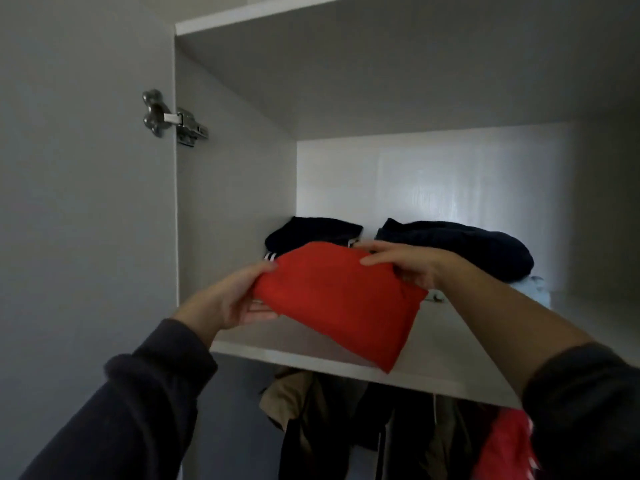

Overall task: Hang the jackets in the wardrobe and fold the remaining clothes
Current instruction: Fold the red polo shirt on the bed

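A folded red garment (343,303) hangs just above the white wardrobe shelf (311,362), held from both sides. My left hand (232,299) grips its left edge, thumb on top and fingers underneath. My right hand (408,263) pinches its far right corner from above. Behind it on the shelf lie a folded dark garment with white stripes (311,233) and a dark pile (464,247) on top of a light blue garment (535,289). Below the shelf hang jackets: a tan one (294,396), a dark one (398,420) and a red one (505,448).
The wardrobe door (86,202) stands open at the left, with a metal hinge (173,117) on it. An upper shelf board (277,12) closes the compartment from above. The front part of the shelf, below the red garment, is bare.
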### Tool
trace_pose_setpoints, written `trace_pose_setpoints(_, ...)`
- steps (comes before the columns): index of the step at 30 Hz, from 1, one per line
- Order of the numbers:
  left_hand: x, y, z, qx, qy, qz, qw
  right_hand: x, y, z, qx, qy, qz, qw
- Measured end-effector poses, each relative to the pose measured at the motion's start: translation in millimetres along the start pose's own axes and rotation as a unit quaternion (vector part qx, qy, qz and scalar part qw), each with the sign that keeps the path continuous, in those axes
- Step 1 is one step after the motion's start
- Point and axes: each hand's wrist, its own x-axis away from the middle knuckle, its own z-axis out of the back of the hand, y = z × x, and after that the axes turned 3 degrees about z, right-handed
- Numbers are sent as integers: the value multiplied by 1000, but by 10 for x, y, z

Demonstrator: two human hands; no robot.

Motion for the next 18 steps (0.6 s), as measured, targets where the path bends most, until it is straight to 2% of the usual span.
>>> trace_pose_setpoints(1,-165,-52,35,-43,25,14,999,-201,87,-5,40,5,-22,999)
trace_pose_setpoints(3,-406,-182,111,-216,60,18,974,-507,291,-41,178,9,-49,983)
trace_pose_setpoints(5,-554,-248,194,-404,127,-40,905,-665,410,-93,315,24,-28,948)
trace_pose_setpoints(7,-622,-212,238,-493,217,-157,828,-646,388,-206,363,61,31,929)
trace_pose_setpoints(8,-631,-194,205,-498,212,-231,809,-580,360,-299,371,78,61,923)
trace_pose_setpoints(9,-621,-179,141,-505,171,-288,796,-485,331,-415,382,82,86,916)
trace_pose_setpoints(11,-649,-223,-9,-550,63,-333,763,-285,360,-656,428,33,107,897)
trace_pose_setpoints(13,-739,-324,-113,-607,-8,-316,729,-160,508,-816,482,-23,89,871)
trace_pose_setpoints(15,-857,-366,-155,-649,-23,-299,699,-181,642,-827,512,-25,60,856)
trace_pose_setpoints(18,-1056,-345,-141,-680,-31,-262,684,-433,697,-764,528,-21,27,848)
